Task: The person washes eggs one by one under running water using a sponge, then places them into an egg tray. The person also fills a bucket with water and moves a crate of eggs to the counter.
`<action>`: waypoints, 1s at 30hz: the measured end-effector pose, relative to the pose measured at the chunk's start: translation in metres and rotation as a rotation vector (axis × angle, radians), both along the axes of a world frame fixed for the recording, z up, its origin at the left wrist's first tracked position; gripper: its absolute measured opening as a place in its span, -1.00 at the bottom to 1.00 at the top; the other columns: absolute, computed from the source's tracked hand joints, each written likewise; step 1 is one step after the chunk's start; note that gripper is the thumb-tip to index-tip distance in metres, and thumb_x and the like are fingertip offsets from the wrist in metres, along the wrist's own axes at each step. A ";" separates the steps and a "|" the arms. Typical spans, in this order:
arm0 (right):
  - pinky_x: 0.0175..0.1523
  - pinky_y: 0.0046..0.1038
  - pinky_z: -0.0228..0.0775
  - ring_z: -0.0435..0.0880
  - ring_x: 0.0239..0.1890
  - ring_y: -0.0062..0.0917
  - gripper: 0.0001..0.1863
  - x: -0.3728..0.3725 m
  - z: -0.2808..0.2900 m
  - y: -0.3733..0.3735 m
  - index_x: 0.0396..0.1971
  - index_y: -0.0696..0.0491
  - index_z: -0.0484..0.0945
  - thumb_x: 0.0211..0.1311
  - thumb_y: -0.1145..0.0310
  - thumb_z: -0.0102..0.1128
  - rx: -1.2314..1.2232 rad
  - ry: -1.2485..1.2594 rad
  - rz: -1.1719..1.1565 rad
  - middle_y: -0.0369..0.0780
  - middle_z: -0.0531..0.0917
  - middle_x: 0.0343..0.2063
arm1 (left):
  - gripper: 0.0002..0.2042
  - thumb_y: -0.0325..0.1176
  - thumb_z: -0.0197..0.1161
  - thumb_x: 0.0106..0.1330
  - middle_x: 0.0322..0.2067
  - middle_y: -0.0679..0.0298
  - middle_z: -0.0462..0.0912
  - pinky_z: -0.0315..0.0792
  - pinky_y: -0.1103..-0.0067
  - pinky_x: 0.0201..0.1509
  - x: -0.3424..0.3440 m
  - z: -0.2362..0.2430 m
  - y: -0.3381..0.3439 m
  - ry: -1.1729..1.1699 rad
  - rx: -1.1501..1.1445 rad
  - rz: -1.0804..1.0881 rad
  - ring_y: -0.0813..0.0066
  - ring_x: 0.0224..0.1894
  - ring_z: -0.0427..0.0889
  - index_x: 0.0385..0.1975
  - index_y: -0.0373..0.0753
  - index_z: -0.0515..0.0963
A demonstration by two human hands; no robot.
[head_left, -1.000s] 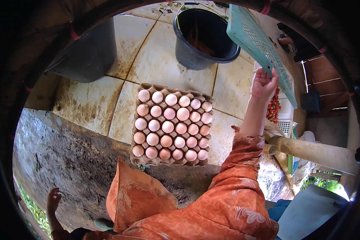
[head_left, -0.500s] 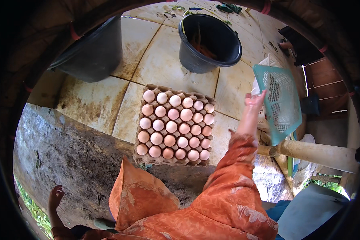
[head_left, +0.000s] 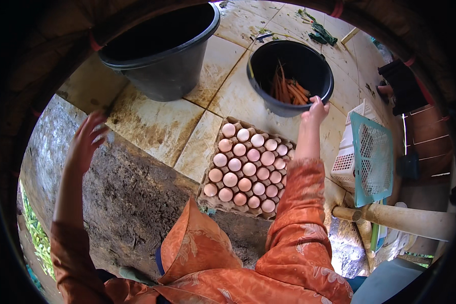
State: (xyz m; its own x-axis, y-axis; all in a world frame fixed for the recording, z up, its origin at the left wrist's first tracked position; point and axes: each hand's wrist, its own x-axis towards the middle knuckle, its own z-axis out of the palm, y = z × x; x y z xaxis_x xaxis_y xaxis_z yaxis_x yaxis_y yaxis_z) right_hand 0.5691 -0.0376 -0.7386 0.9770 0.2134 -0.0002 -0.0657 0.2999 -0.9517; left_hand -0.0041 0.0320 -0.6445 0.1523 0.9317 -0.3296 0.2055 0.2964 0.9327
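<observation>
My right hand (head_left: pixel 315 110) grips the near right rim of a round black bucket (head_left: pixel 283 109), its fingers over the edge. Inside that bucket lie several carrots (head_left: pixel 291 91). My left hand (head_left: pixel 89 136) is raised at the left with fingers apart, slightly blurred, holding nothing. It is nearest to a larger black tub (head_left: pixel 172 76) at the back left. Between my arms a cardboard egg tray (head_left: pixel 215 205), full of brown and pinkish eggs (head_left: pixel 249 169), sits at the edge of the tiled floor. My right forearm and sleeve hide part of its right side.
To the right stand a white plastic basket (head_left: pixel 344 162) and a turquoise lattice basket (head_left: pixel 372 157) tilted against it. A bamboo pole (head_left: pixel 410 220) lies below them. Below the tiles (head_left: pixel 152 126) is a muddy dirt strip (head_left: pixel 121 197). A dark green cloth or leaf (head_left: pixel 321 34) lies at the back.
My right hand has moved from beside the turquoise basket to the carrot bucket's rim. My left hand has risen toward the larger tub. The view has shifted, so the egg tray appears farther right.
</observation>
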 end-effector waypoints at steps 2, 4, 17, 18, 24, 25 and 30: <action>-0.24 -0.64 0.33 0.46 -0.44 -0.58 -0.66 -0.018 0.016 -0.023 -0.32 0.20 0.36 -0.24 0.72 -0.03 0.089 -0.038 0.081 -0.24 0.50 -0.38 | -0.41 0.09 -0.02 0.29 0.10 0.18 0.35 0.23 0.38 0.14 0.042 0.007 0.028 -0.155 -0.036 0.062 0.38 0.11 0.36 0.20 -0.17 0.19; -0.27 -0.63 0.33 0.45 -0.44 -0.60 -0.68 -0.032 0.033 -0.044 -0.33 0.18 0.37 -0.22 0.72 -0.05 0.125 -0.074 0.113 -0.26 0.50 -0.41 | -0.41 0.03 0.02 0.28 0.08 0.15 0.35 0.23 0.36 0.15 0.071 0.012 0.048 -0.312 -0.083 0.095 0.37 0.12 0.36 0.20 -0.20 0.16; -0.17 -0.62 0.39 0.52 -0.39 -0.58 -0.60 -0.080 0.110 -0.127 -0.29 0.11 0.41 -0.26 0.72 -0.06 0.130 -0.250 0.287 -0.25 0.55 -0.38 | -0.73 -0.35 0.25 0.17 -0.29 0.23 0.50 0.46 0.49 -0.06 0.118 -0.022 0.098 -0.817 -0.295 0.191 0.39 -0.25 0.56 -0.23 -0.26 0.34; -0.17 -0.61 0.39 0.52 -0.39 -0.57 -0.60 -0.085 0.114 -0.128 -0.29 0.10 0.42 -0.26 0.72 -0.06 0.132 -0.236 0.278 -0.25 0.56 -0.39 | -0.71 -0.36 0.28 0.14 -0.30 0.23 0.49 0.46 0.48 -0.05 0.119 -0.023 0.099 -0.817 -0.306 0.232 0.39 -0.28 0.56 -0.24 -0.27 0.34; -0.27 -0.65 0.37 0.50 -0.44 -0.63 -0.66 -0.117 0.143 -0.135 -0.34 0.13 0.40 -0.25 0.69 0.00 0.128 -0.301 0.270 -0.26 0.54 -0.42 | -0.53 -0.36 0.37 0.04 0.01 0.12 0.33 0.39 0.26 0.08 0.092 -0.021 0.029 -0.582 -0.201 0.378 0.23 0.02 0.38 -0.09 -0.26 0.30; -0.23 -0.63 0.39 0.52 -0.40 -0.59 -0.64 -0.122 0.150 -0.133 -0.32 0.13 0.40 -0.27 0.70 0.00 0.168 -0.268 0.239 -0.25 0.54 -0.39 | -0.52 -0.37 0.36 0.05 0.05 0.12 0.29 0.36 0.23 0.11 0.086 -0.019 0.014 -0.610 -0.226 0.375 0.19 0.09 0.31 -0.05 -0.25 0.29; -0.13 -0.57 0.39 0.52 -0.33 -0.54 -0.57 -0.150 0.198 -0.118 -0.24 0.16 0.40 -0.28 0.71 0.00 0.303 -0.394 0.229 -0.23 0.54 -0.33 | -0.76 -0.45 0.20 0.18 -0.21 0.24 0.51 0.35 0.29 0.12 0.066 -0.015 -0.050 -0.705 -0.166 0.273 0.35 -0.06 0.48 -0.19 -0.20 0.33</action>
State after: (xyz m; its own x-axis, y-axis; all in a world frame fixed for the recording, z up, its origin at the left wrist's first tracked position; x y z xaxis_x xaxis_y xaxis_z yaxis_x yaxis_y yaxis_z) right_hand 0.4190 -0.1553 -0.5409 0.8194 0.3544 0.4506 0.1822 0.5841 -0.7909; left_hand 0.0623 -0.0177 -0.6592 0.1494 0.9134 -0.3786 -0.5208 0.3982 0.7551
